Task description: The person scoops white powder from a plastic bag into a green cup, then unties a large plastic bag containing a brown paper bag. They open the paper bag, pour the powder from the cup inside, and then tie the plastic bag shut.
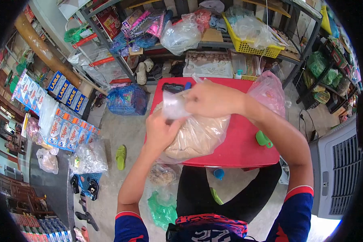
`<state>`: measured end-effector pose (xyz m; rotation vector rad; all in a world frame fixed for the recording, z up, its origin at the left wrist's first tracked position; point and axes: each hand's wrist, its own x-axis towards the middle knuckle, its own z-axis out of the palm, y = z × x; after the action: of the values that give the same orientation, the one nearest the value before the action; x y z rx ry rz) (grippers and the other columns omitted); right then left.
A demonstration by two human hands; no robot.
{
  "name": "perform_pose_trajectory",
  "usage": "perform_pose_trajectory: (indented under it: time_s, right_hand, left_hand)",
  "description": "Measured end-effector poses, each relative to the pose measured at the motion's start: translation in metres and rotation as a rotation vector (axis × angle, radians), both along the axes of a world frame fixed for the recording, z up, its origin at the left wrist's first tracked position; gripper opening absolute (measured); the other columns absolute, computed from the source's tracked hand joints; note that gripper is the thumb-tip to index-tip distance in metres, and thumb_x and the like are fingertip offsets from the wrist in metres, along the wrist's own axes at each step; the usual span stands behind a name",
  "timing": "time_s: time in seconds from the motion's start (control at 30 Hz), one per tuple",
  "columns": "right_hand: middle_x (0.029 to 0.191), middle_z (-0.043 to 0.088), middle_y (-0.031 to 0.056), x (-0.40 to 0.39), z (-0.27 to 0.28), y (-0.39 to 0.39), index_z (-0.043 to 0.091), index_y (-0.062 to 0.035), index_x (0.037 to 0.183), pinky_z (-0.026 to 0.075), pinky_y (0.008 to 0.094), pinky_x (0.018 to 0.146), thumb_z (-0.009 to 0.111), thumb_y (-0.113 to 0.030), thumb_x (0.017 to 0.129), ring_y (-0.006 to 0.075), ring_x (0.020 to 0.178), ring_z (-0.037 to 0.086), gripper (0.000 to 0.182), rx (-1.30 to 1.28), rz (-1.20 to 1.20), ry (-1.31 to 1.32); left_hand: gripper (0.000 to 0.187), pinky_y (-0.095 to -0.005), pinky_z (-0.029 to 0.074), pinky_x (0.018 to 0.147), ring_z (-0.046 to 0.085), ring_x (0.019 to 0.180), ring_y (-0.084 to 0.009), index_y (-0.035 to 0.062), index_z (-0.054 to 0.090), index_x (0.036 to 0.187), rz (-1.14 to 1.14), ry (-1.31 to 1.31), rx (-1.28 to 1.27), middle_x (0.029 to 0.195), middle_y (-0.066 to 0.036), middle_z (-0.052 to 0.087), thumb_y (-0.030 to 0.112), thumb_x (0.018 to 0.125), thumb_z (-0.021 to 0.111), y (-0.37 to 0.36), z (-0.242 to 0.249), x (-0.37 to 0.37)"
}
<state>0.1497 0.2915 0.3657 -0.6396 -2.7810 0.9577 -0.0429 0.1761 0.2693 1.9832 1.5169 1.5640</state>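
Observation:
On the red table (246, 155) rests a large clear plastic bag (201, 139) full of a tan, powdery-looking substance. My left hand (163, 131) curls at its left side, thumb and fingers around the bottom of a small translucent plastic bag (173, 105). The fingers of my right hand (209, 99) are closed at the upper right of that small bag, above the large one. The small bag is smeared by motion, and its contents cannot be made out. A green cup (263, 139) lies near the table's right edge.
A pink plastic bag (270, 92) sits at the table's right corner, and a black object (173, 87) at its back. Shelves with a yellow basket (254, 44) stand behind. Beer cartons (68, 127) are stacked left; a grey air cooler (339, 169) stands right.

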Motion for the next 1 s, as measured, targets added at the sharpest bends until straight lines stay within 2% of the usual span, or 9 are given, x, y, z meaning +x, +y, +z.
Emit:
perform_pose_trajectory:
  time_s: [0.03, 0.17, 0.27, 0.37, 0.57, 0.67, 0.77, 0.87, 1.0]
  right_hand:
    - [0.085, 0.073, 0.0163, 0.000, -0.003, -0.002, 0.073, 0.0030, 0.094, 0.055, 0.0421, 0.079, 0.068, -0.023, 0.096, 0.0244, 0.081, 0.070, 0.026, -0.126, -0.028, 0.130]
    - [0.092, 0.072, 0.0017, -0.010, -0.044, -0.015, 0.073, -0.0006, 0.100, 0.051, 0.0314, 0.080, 0.079, -0.021, 0.099, 0.0083, 0.088, 0.062, 0.021, -0.660, -0.065, 0.663]
    - [0.094, 0.076, 0.0030, -0.006, -0.047, -0.026, 0.076, -0.0021, 0.105, 0.051, 0.0327, 0.074, 0.077, -0.016, 0.100, 0.0100, 0.084, 0.065, 0.015, -0.484, -0.090, 0.626]
    - [0.090, 0.066, -0.0006, -0.009, -0.066, -0.008, 0.071, -0.0004, 0.102, 0.048, 0.0321, 0.076, 0.074, -0.023, 0.104, 0.0092, 0.084, 0.057, 0.023, -0.626, -0.009, 0.607]
    - [0.071, 0.065, 0.0072, 0.024, -0.019, -0.001, 0.069, 0.0046, 0.088, 0.049, 0.0365, 0.068, 0.060, -0.033, 0.103, 0.0143, 0.072, 0.060, 0.042, -0.312, -0.006, 0.042]
    - [0.067, 0.065, 0.0092, 0.022, 0.016, 0.002, 0.067, 0.0050, 0.083, 0.049, 0.0385, 0.065, 0.063, -0.035, 0.101, 0.0171, 0.068, 0.062, 0.043, -0.091, 0.019, -0.258]
    - [0.074, 0.068, 0.0101, 0.024, 0.024, 0.004, 0.069, 0.0039, 0.088, 0.051, 0.0373, 0.068, 0.068, -0.030, 0.097, 0.0174, 0.071, 0.064, 0.035, 0.067, 0.150, -0.157]
    - [0.080, 0.070, 0.0106, 0.027, -0.014, 0.012, 0.070, 0.0031, 0.095, 0.053, 0.0373, 0.072, 0.072, -0.022, 0.093, 0.0179, 0.076, 0.066, 0.025, -0.036, 0.168, 0.361]
    - [0.082, 0.070, 0.0103, 0.035, -0.011, 0.001, 0.071, 0.0031, 0.098, 0.054, 0.0366, 0.074, 0.072, -0.016, 0.091, 0.0177, 0.078, 0.066, 0.020, -0.256, -0.016, 0.239]
  left_hand:
    - [0.022, -0.0443, 0.054, 0.070, 0.071, 0.076, -0.0381, 0.0040, 0.079, 0.104, -0.008, -0.086, 0.016, 0.089, -0.017, 0.075, 0.021, 0.090, 0.084, 0.002, -0.003, 0.000]
    - [0.021, -0.0493, 0.052, 0.079, 0.070, 0.086, -0.0419, 0.0028, 0.078, 0.106, 0.080, 0.138, 0.056, 0.093, -0.020, 0.074, 0.022, 0.099, 0.074, -0.001, -0.004, -0.002]
    - [0.022, -0.0493, 0.051, 0.080, 0.069, 0.087, -0.0414, 0.0035, 0.077, 0.110, 0.078, 0.152, 0.061, 0.091, -0.020, 0.073, 0.023, 0.102, 0.070, 0.000, -0.006, -0.004]
    - [0.024, -0.0448, 0.052, 0.072, 0.070, 0.078, -0.0378, 0.0051, 0.078, 0.108, 0.086, 0.197, -0.010, 0.087, -0.017, 0.074, 0.026, 0.097, 0.077, -0.003, 0.009, 0.001]
    - [0.030, -0.0400, 0.052, 0.061, 0.069, 0.065, -0.0304, 0.0043, 0.077, 0.097, -0.026, 0.097, -0.083, 0.080, -0.016, 0.073, 0.025, 0.080, 0.092, -0.003, 0.009, 0.002]
    - [0.029, -0.0392, 0.050, 0.059, 0.066, 0.061, -0.0280, 0.0028, 0.073, 0.092, 0.018, 0.221, -0.043, 0.076, -0.015, 0.071, 0.020, 0.077, 0.092, -0.002, 0.009, -0.004]
    - [0.028, -0.0370, 0.048, 0.057, 0.062, 0.059, -0.0243, 0.0019, 0.069, 0.089, 0.100, 0.159, -0.158, 0.071, -0.012, 0.065, 0.016, 0.075, 0.090, -0.004, 0.002, -0.008]
    - [0.029, -0.0346, 0.045, 0.056, 0.057, 0.057, -0.0203, 0.0017, 0.068, 0.088, 0.094, 0.089, -0.063, 0.067, -0.010, 0.060, 0.015, 0.074, 0.090, 0.002, -0.008, -0.010]
    - [0.030, -0.0325, 0.043, 0.055, 0.054, 0.057, -0.0167, 0.0017, 0.067, 0.085, 0.093, 0.142, -0.090, 0.067, -0.009, 0.059, 0.016, 0.077, 0.092, -0.002, 0.000, -0.007]
